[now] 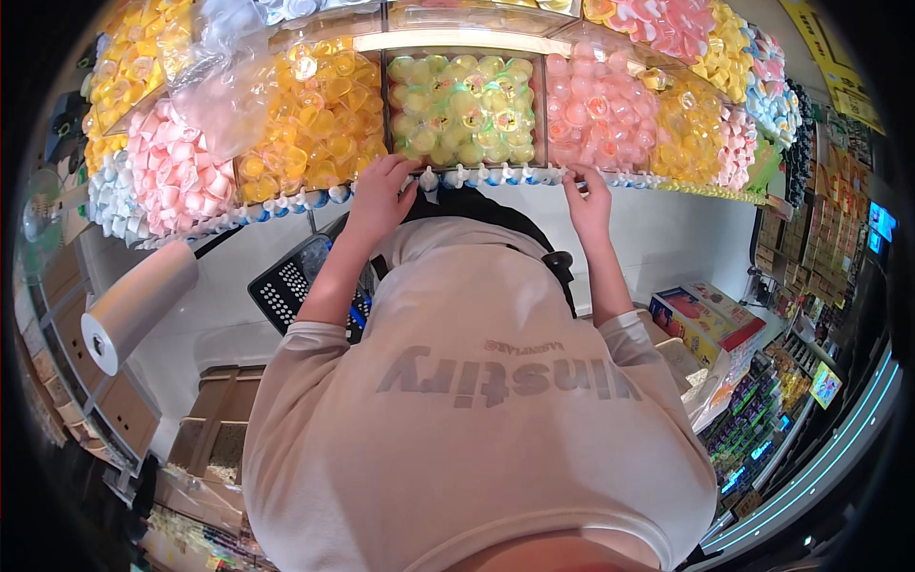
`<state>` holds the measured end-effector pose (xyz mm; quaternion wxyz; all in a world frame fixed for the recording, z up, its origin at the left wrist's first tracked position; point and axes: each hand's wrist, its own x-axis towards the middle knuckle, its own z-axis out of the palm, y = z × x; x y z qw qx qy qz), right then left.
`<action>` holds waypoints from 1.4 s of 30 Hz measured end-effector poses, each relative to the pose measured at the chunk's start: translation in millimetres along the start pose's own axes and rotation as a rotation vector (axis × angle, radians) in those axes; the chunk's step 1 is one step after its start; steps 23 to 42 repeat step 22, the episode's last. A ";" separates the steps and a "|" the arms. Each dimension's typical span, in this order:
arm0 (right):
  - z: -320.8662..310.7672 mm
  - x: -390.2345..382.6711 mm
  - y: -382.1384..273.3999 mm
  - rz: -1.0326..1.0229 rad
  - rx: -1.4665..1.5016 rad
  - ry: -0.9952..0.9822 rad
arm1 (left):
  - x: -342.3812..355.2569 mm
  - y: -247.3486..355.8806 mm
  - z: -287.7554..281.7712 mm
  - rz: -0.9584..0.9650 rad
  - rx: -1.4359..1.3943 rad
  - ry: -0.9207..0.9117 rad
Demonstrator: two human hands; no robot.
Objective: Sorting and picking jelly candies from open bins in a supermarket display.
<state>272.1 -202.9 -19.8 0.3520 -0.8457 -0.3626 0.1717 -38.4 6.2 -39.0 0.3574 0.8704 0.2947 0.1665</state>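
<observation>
A bin of yellow-green translucent jelly-cup-like pieces (462,114) lies in front of me in neat rows, glossy as if under clear film. At its near left corner is my left hand (384,191), fingers stretched over the front rim and thumb apart from them. By the near right corner, next to a bin of pink round cups (600,110), my right hand (588,195) has its fingers bent together at the rim. Anything pinched there is too small to make out. A row of small white and blue figures (505,175) runs along the front edge between both hands.
Orange cups (310,124) and pale pink pieces (176,162) fill bins on the left, with crumpled clear plastic (233,91) over them. A large white roll (143,305) sticks out at left. Below are a black crate (291,286) and, at right, a colourful box (710,315).
</observation>
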 end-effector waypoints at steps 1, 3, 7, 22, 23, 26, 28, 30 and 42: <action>-1.6 -6.2 -0.7 -0.001 0.007 0.014 | -0.6 -1.9 -0.7 0.003 -0.013 0.007; -3.2 -15.0 -2.2 -0.011 0.001 0.024 | -0.8 -5.2 -3.2 0.014 -0.025 0.028; -3.2 -25.3 -9.0 -0.032 0.038 0.011 | -16.0 1.8 -5.5 0.058 -0.006 0.194; -41.6 -113.4 78.3 -0.223 0.292 -0.230 | -342.2 -23.3 66.0 -1.238 0.418 0.258; -41.6 -113.4 78.3 -0.223 0.292 -0.230 | -342.2 -23.3 66.0 -1.238 0.418 0.258; -41.6 -113.4 78.3 -0.223 0.292 -0.230 | -342.2 -23.3 66.0 -1.238 0.418 0.258; -41.6 -113.4 78.3 -0.223 0.292 -0.230 | -342.2 -23.3 66.0 -1.238 0.418 0.258; -41.6 -113.4 78.3 -0.223 0.292 -0.230 | -342.2 -23.3 66.0 -1.238 0.418 0.258; -41.6 -113.4 78.3 -0.223 0.292 -0.230 | -342.2 -23.3 66.0 -1.238 0.418 0.258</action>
